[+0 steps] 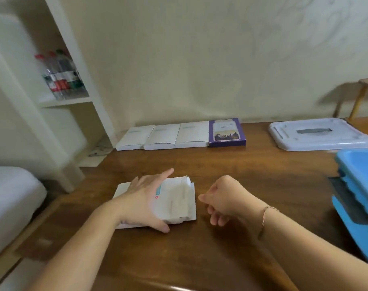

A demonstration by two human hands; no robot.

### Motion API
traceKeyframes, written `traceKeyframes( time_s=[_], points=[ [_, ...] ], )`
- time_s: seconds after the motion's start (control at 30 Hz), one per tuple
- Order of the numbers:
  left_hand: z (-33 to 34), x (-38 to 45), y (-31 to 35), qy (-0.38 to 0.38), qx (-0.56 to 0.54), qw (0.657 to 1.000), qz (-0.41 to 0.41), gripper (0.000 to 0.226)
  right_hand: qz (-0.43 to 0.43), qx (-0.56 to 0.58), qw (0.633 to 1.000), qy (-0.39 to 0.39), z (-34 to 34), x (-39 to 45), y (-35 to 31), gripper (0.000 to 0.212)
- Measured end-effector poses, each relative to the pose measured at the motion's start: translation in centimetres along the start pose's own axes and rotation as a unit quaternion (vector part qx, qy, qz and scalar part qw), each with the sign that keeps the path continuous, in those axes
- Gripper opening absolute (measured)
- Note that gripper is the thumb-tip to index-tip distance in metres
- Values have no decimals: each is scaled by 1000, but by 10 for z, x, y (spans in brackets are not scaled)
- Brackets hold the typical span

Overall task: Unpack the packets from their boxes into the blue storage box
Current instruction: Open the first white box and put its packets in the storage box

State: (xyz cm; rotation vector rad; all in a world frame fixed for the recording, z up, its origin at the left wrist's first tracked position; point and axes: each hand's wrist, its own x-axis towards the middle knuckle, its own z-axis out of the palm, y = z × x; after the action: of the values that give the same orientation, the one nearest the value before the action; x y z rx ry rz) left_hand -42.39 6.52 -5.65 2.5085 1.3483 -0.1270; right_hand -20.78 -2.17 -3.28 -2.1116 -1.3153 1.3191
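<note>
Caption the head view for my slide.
Left hand rests on opened white box; right hand hovers beside it.

Single view only — a wide-angle camera worn on the person's head, facing forward and tilted down over a wooden table (231, 164). Both forearms enter from the bottom edge, so the near field is close. The wall (199, 59) fills the upper frame; a white shelf unit (78, 66) leans at upper left, straight edges bowing toward the borders — lens distortion. The blue storage box (359, 185) is cropped at the right edge.
</note>
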Motion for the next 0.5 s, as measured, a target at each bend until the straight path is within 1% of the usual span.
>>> traceKeyframes(
  time_s=[0.07,0.2,0.33,0.43,0.5],
  points=[
    [2,1,-3,21,-22,999,9,130,7,0,1000,3,7,12,-3,33],
    [4,2,-7,59,-60,996,14,132,22,39,999,14,18,24,-3,28],
    [5,0,-9,82,-67,994,25,133,-28,101,994,38,25,26,-1,23],
    [5,0,-13,85,-54,995,28,132,-62,99,992,38,27,23,0,22],
    [4,0,-17,78,-39,996,21,131,-68,81,993,54,24,21,2,19]
  ],
)
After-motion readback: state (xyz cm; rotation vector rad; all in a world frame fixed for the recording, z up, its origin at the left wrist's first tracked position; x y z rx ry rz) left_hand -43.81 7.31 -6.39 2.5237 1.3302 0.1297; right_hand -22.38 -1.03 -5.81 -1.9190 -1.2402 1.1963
